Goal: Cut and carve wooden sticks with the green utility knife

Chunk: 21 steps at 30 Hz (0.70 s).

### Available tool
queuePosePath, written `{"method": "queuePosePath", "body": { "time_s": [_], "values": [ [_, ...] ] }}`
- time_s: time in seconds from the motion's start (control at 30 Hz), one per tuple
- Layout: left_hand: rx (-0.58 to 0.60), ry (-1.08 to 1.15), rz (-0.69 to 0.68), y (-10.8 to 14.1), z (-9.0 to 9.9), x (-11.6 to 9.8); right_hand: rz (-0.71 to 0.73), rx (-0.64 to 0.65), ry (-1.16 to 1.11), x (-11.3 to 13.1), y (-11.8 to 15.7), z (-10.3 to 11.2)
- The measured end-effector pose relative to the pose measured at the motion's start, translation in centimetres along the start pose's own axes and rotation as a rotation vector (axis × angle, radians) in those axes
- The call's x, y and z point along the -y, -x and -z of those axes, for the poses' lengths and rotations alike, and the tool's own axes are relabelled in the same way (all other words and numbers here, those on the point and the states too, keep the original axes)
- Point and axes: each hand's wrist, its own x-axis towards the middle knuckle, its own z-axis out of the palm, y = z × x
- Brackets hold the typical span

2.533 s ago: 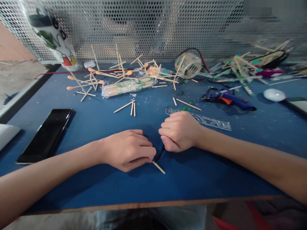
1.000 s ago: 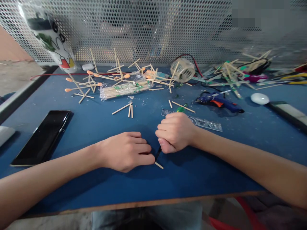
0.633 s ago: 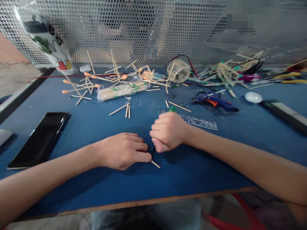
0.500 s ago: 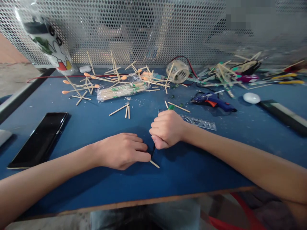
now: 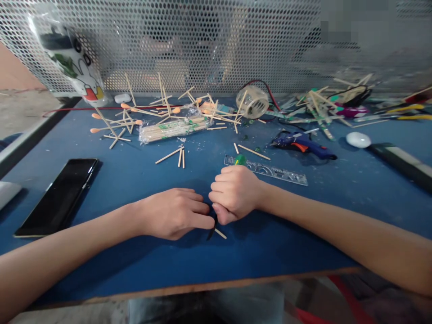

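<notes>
Fingers curled, my left hand (image 5: 177, 213) rests on the blue table and pinches a thin wooden stick (image 5: 220, 233), whose end sticks out past the fingertips. My right hand (image 5: 235, 194) is a fist around a tool with a green end (image 5: 240, 159) above the knuckles. A dark blade (image 5: 211, 232) comes out below this fist and lies against the stick, beside my left fingertips. Behind the right hand lies a clear ruler (image 5: 281, 173). Several short sticks (image 5: 169, 155) lie beyond my left hand.
A phone (image 5: 57, 198) lies at the left. Farther back are a bottle (image 5: 72, 67), bagged sticks (image 5: 173, 130), stick structures (image 5: 124, 123) and a clear jar (image 5: 252, 102). A blue glue gun (image 5: 303, 145) and a white oval object (image 5: 358, 140) are on the right.
My right fist has come down slightly, and the dark blade now reaches lower, across the stick. My left hand has hardly moved. The view has shifted a little.
</notes>
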Motion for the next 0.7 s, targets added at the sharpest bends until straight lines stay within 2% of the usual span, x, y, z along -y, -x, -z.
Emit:
{"method": "queuePosePath", "body": {
  "time_s": [0.17,0.4,0.5,0.7],
  "values": [
    [0.009,-0.006,0.000,-0.04,0.13,0.03,-0.010,-0.017,0.005,-0.56,0.24,0.08],
    [-0.007,-0.006,0.009,0.04,0.08,-0.03,-0.017,-0.025,0.014,0.08,0.12,0.44],
    [0.005,-0.015,0.007,-0.02,0.12,-0.02,-0.032,-0.018,0.018,-0.25,0.26,0.45],
    [-0.046,-0.019,0.000,0.07,-0.04,0.06,-0.056,0.036,-0.019,0.09,0.25,0.21]
  ]
}}
